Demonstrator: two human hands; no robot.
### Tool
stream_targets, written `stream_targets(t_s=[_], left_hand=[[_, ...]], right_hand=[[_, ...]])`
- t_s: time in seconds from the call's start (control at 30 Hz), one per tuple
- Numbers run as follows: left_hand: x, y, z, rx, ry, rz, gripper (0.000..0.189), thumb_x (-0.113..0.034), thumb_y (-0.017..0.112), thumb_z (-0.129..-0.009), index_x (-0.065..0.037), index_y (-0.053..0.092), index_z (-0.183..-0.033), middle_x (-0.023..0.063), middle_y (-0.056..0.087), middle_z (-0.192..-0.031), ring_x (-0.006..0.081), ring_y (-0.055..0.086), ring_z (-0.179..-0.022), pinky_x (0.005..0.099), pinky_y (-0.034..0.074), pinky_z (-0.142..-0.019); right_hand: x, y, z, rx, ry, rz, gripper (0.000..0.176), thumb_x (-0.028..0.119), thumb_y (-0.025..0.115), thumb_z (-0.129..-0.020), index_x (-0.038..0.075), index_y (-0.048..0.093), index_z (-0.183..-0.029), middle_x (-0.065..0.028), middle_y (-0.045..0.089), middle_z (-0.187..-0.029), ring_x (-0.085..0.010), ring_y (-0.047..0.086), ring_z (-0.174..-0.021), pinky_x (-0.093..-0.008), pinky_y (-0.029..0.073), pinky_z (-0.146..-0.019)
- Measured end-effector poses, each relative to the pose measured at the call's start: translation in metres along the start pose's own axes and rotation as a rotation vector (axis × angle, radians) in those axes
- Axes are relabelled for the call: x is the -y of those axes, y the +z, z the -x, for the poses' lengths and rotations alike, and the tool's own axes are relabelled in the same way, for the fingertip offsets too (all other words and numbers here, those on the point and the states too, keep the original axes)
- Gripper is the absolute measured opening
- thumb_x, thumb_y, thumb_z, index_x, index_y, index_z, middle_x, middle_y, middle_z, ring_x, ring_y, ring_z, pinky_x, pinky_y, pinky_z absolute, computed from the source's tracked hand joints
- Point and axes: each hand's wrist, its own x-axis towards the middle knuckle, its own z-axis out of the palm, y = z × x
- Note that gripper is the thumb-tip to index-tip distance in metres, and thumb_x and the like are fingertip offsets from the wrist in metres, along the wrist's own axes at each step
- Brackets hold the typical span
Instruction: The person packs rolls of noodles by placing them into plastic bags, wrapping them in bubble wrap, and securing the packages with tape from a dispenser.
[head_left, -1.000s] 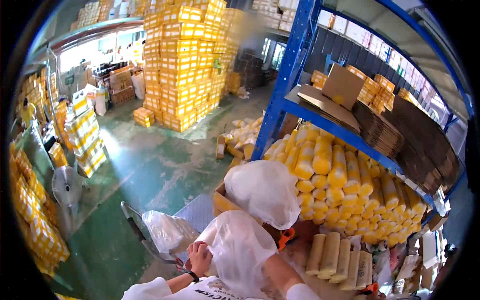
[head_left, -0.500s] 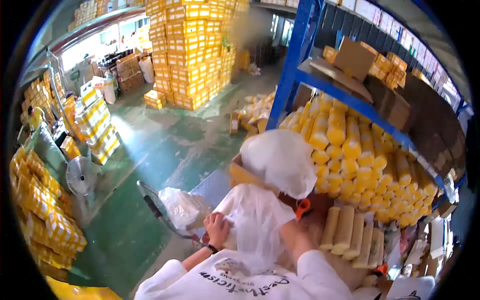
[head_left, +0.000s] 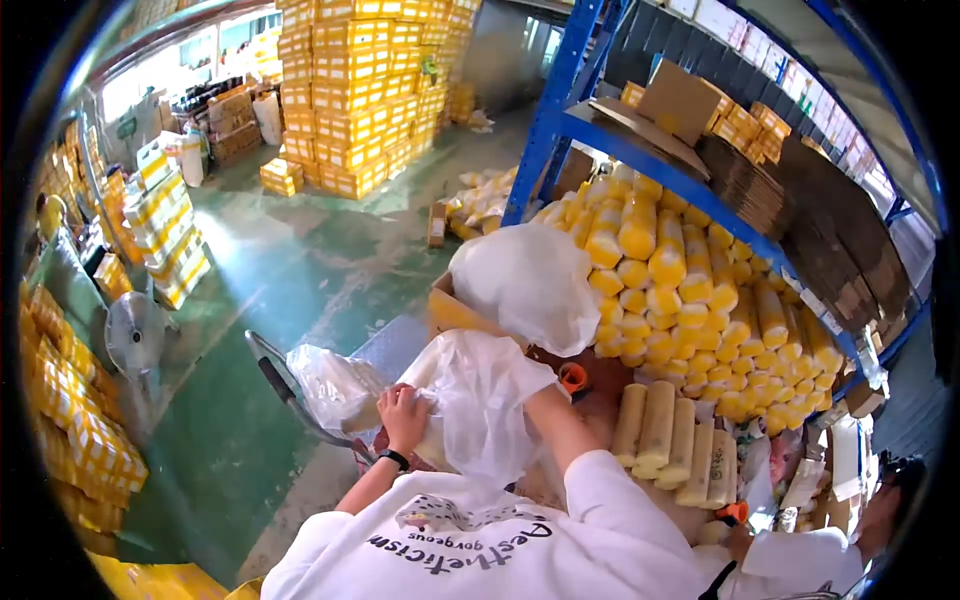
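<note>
A translucent white plastic bag (head_left: 480, 400) is spread in front of my body, its film bunched and creased. My left hand (head_left: 402, 418), with a black band on the wrist, has its fingers curled on the bag's left edge. On the other side my right hand is hidden by the plastic; only the forearm (head_left: 560, 425) shows. Just beyond, a large, full-looking white bag (head_left: 525, 285) bulges out of a cardboard box (head_left: 455, 308). A second clear bag (head_left: 335, 385) with pale contents lies left of my left hand.
A cart handle (head_left: 285, 385) stands at left. Beige rolls (head_left: 655, 435) and an orange tape dispenser (head_left: 572, 378) lie at right. Yellow-and-white rolls (head_left: 690, 300) are piled under the blue rack (head_left: 660, 170). Another person (head_left: 870, 515) is at lower right. A fan (head_left: 135, 330) stands left.
The view has shifted, so the surroundings appear further left and slightly higher. Another person has come into sight at lower right. My hands stay at the plastic bag.
</note>
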Motion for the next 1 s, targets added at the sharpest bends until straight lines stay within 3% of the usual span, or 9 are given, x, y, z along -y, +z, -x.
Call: stream_targets(t_s=[0.27,1.0], left_hand=[[0.012,0.008,0.001,-0.017,-0.047,0.017,0.017,-0.02,0.064,-0.074,-0.008,0.06,-0.087,0.0089,0.057,-0.099,0.029,0.05,-0.096,0.0424,0.037,-0.085],[0.013,-0.01,0.004,-0.012,-0.061,0.166,0.024,-0.016,0.062,-0.074,-0.007,0.058,-0.095,0.011,0.055,-0.103,0.0317,0.048,-0.101,0.0429,0.036,-0.09]], right_hand=[[0.003,0.005,0.004,0.02,-0.004,0.005,0.065,0.021,0.071,-0.06,0.003,0.049,-0.119,-0.0092,0.053,-0.111,-0.0253,0.05,-0.107,-0.0357,0.04,-0.096],[-0.033,-0.016,0.061,0.05,0.054,-0.033,0.075,0.023,0.075,-0.056,0.004,0.047,-0.122,-0.0085,0.051,-0.112,-0.0249,0.049,-0.107,-0.0358,0.038,-0.098]])
